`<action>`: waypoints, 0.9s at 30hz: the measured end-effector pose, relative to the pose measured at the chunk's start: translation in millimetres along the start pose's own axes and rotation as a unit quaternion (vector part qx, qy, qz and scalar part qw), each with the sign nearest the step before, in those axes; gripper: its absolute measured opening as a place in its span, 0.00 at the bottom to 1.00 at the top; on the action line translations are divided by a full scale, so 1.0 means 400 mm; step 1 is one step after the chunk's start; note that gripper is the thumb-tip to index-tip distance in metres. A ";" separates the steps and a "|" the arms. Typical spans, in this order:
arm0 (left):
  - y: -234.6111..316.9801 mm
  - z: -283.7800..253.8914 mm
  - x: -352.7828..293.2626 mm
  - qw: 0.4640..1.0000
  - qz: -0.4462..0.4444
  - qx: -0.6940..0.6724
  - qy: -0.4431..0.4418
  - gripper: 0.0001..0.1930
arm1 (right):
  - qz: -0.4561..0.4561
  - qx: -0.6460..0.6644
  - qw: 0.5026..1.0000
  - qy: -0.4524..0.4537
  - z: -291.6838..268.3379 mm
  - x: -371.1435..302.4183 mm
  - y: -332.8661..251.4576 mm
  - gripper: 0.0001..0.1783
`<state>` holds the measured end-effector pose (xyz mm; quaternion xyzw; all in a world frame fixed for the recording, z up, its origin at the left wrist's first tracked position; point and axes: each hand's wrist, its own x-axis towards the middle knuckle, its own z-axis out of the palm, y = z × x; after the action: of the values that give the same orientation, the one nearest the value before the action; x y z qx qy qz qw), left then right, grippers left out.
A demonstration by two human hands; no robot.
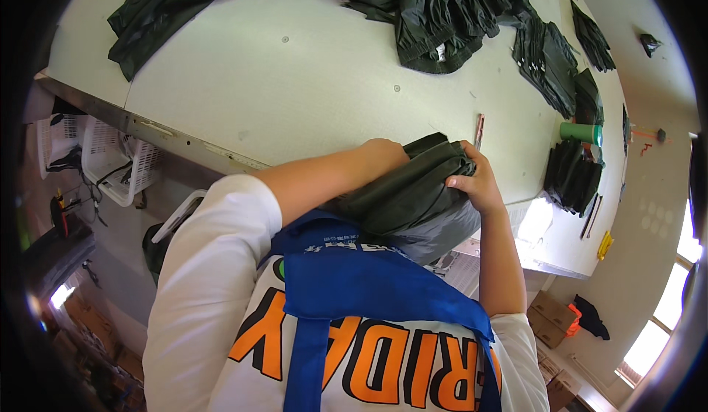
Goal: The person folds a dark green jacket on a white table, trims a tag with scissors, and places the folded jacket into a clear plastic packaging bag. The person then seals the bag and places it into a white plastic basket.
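Partly hidden: left hand [387, 149] against dark cloth [402, 198], grip impossible to tell; right hand [476, 181] clamped on cloth's edge.

Smooth, softly shining cloth [413, 202] between the left hand [382, 149] and the right hand [476, 177]
Beyond these, glossy, creased fabric [450, 14] is seen on a smooth tabletop [324, 80] with a dull metal edge [188, 143]; below the hands, a matt cloth apron [383, 286] is worn; far left of them, plastic baskets [147, 163] are seen.
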<state>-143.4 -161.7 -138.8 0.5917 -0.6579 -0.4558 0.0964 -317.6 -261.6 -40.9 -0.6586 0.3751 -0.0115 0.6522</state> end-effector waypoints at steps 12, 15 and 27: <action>-0.020 0.081 -0.034 0.873 -0.060 -0.431 0.221 0.06 | -0.074 -0.036 0.994 0.078 -0.017 0.009 0.055 0.19; 0.004 0.066 -0.033 0.904 -0.075 -0.271 0.323 0.07 | -0.125 -0.189 0.961 0.156 0.016 0.022 0.073 0.14; -0.024 0.035 0.005 0.893 0.038 0.080 0.442 0.04 | -0.206 -0.456 0.847 0.179 0.129 0.067 0.135 0.14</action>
<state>-146.7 -155.5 -154.6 0.7121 -0.6040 -0.0890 0.3467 -297.9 -224.3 -108.1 -0.9304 0.3045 -0.0911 0.1829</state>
